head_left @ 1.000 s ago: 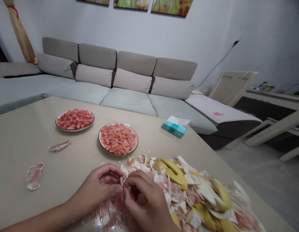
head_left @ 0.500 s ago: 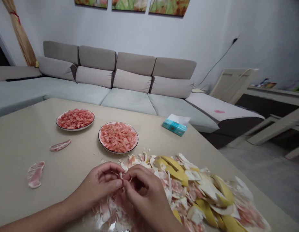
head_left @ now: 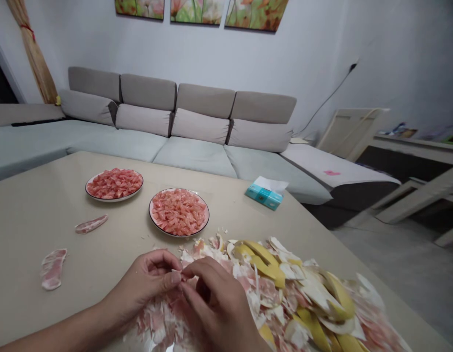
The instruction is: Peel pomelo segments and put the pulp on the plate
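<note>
My left hand (head_left: 147, 279) and my right hand (head_left: 219, 305) meet just above the near edge of a heap of pomelo peel and membrane (head_left: 273, 298). Their fingertips pinch a small pale shred (head_left: 182, 273) between them, partly hidden by my fingers. Curved yellow rind pieces (head_left: 263, 258) lie in the heap to the right. Farther off stand two white plates of pink pomelo pulp, one rim (head_left: 114, 200) at the left and another (head_left: 178, 236) nearer my hands. Two pink-white membrane strips (head_left: 53, 269) (head_left: 91, 224) lie on the table left of my hands.
The beige table (head_left: 39, 220) runs to an edge at the right, with the floor (head_left: 395, 264) beyond it. A teal tissue box (head_left: 265, 194) stands near the far edge. A grey-green sectional sofa (head_left: 195, 164) lies behind the table, and a pale wooden frame (head_left: 353, 132) stands at right.
My view has tilted slightly upward, showing more of the wall pictures. My fingertips have shifted closer together around the pale shred, and both hands stay over the near edge of the heap.
</note>
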Demonstrator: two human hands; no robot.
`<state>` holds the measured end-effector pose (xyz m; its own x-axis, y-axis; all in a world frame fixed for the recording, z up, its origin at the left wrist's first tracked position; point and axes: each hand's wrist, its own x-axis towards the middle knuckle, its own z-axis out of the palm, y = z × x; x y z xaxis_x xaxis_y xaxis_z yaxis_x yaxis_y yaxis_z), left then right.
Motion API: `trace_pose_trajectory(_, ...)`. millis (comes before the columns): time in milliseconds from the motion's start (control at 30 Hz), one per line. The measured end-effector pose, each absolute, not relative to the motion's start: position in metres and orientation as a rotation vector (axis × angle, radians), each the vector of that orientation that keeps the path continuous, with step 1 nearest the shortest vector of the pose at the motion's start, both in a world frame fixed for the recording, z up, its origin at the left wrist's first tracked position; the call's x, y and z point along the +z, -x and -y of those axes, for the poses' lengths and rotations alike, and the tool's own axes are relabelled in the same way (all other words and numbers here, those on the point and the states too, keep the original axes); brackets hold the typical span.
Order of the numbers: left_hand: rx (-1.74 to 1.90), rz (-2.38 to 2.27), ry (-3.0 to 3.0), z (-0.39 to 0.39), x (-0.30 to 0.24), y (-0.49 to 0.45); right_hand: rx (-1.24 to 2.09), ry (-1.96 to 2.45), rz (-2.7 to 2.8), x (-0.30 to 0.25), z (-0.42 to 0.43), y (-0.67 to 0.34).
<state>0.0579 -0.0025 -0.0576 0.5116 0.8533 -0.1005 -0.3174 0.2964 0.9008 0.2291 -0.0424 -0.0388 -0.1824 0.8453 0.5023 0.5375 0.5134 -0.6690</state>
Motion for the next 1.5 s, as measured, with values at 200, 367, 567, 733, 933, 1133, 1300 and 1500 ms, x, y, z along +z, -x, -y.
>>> trace_pose_trajectory(200, 0.911, -0.667, -1.002, 0.001, -0.053, -0.059, 0.487, 1.086, 1.771, -0.036, 0.043, -0.229)
trace_pose_trajectory(367, 0.912, -0.685, -0.889, 0.004, -0.048, -0.059, 0.648, 1.19, 1.559, -0.036, 0.042, -0.225)
trace_pose_trajectory(567, 0.93, -0.707, -0.849, 0.005, -0.051, -0.06, 0.969, 1.235, 1.251, -0.041, 0.04, -0.22)
trace_pose_trajectory(733, 0.95, -0.749, -0.819, 0.004, -0.049, -0.06, 1.076, 1.16, 1.064, -0.041, 0.037, -0.226)
trace_pose_trajectory(933, 0.935, -0.772, -0.751, 0.002, -0.048, -0.06, 1.326, 1.015, 0.934, -0.029, 0.032, -0.237)
trace_pose_trajectory(1133, 0.912, -0.742, -0.723, 0.002, -0.045, -0.057, 1.287, 1.027, 0.942, -0.03, 0.031, -0.237)
trace_pose_trajectory(1300, 0.898, -0.694, -0.768, 0.003, -0.04, -0.056, 1.176, 1.129, 1.084, -0.024, 0.023, -0.239)
trace_pose_trajectory(1500, 0.925, -0.64, -0.846, 0.001, -0.046, -0.055, 0.628, 1.284, 1.588, 0.006, -0.041, -0.228)
